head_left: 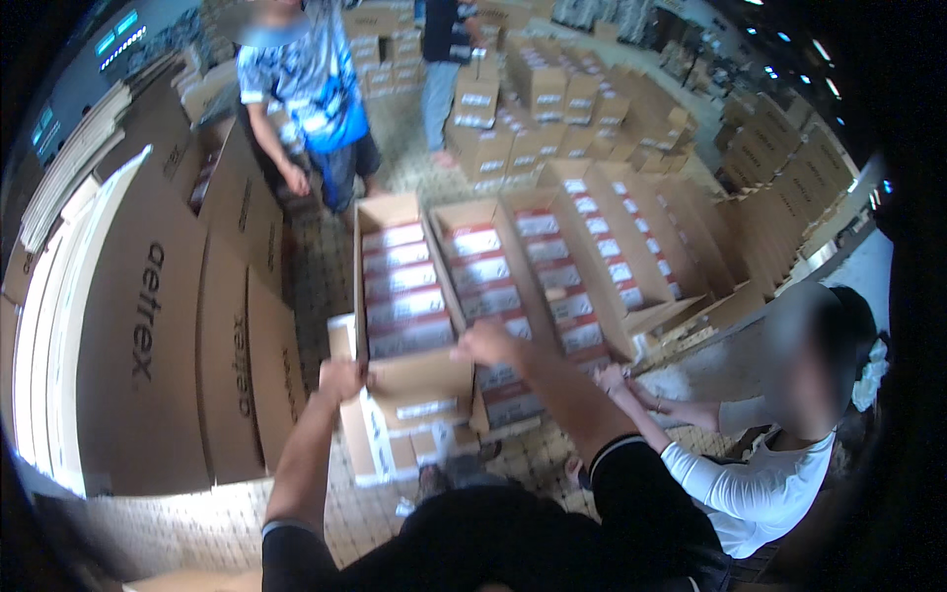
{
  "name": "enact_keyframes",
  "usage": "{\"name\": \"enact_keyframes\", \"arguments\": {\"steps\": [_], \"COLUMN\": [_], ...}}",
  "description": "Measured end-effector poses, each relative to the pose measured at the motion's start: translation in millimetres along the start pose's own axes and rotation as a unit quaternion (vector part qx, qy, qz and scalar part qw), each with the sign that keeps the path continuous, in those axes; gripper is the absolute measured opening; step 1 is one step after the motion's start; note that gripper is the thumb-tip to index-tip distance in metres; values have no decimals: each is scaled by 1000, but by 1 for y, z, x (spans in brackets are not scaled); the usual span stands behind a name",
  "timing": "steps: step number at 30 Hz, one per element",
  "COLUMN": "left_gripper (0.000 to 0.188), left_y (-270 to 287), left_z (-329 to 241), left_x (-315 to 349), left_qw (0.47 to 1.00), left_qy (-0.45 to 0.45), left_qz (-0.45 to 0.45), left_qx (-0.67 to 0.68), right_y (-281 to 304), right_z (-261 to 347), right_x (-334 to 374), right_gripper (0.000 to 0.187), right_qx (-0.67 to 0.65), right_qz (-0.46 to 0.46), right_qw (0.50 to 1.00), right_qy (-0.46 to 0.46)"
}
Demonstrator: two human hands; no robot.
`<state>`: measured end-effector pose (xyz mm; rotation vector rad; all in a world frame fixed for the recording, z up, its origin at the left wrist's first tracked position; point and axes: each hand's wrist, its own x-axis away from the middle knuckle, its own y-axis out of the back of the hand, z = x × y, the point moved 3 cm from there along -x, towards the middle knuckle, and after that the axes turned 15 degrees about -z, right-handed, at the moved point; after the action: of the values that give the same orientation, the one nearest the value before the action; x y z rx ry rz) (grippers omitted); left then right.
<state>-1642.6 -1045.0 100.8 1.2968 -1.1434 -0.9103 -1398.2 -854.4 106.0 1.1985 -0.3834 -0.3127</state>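
Nearest the camera, two bare forearms are raised from the lower edge toward an open brown cardboard carton [400,286] packed with a row of red-and-white flat packets. The left hand [340,378] is closed over the near left corner of the carton, fingers curled and pressed against the cardboard of the near flap [419,375]. The right hand [486,343] is laid on the near right corner, its fingers bent over the rim; whether they are pinching the edge cannot be told, as the hand is blurred. The carton is thus held between both hands, with its long axis running away from the person, near to far, and its near short wall lying just ahead of the fingers; both hands are about equally close to it. Under and just nearer than the carton, smaller white-and-brown boxes [395,444] are stacked on the tiled floor. Just to the right, a second open carton [488,276] of the same packets is set parallel, touching the first. At the near right, a crouching person in a white long-sleeved top [750,483] is reaching toward that row. To the left, tall flat brown cardboard sheets [168,335] are leaned. Further off, a standing person in a blue patterned shirt [306,89] and many sealed brown cartons [552,109] are seen.
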Motion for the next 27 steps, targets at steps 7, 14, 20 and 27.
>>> {"name": "enact_keyframes", "arguments": {"steps": [7,14,20,27], "left_gripper": [50,34,41,38], "left_y": [-68,-152,-181,-183], "left_z": [-26,-50,-50,-54], "left_x": [61,118,104,104], "left_qw": [998,979,983,980], "left_qy": [12,121,91,98], "left_qz": [62,74,136,154], "left_qx": [32,147,85,81], "right_y": [-75,-167,-173,-180], "right_z": [13,27,37,51], "right_x": [56,104,101,100], "right_gripper": [47,33,23,33], "right_qx": [28,48,47,84], "right_qz": [20,42,60,74], "right_qw": [999,997,995,989], "right_qy": [28,-39,-62,-96]}}
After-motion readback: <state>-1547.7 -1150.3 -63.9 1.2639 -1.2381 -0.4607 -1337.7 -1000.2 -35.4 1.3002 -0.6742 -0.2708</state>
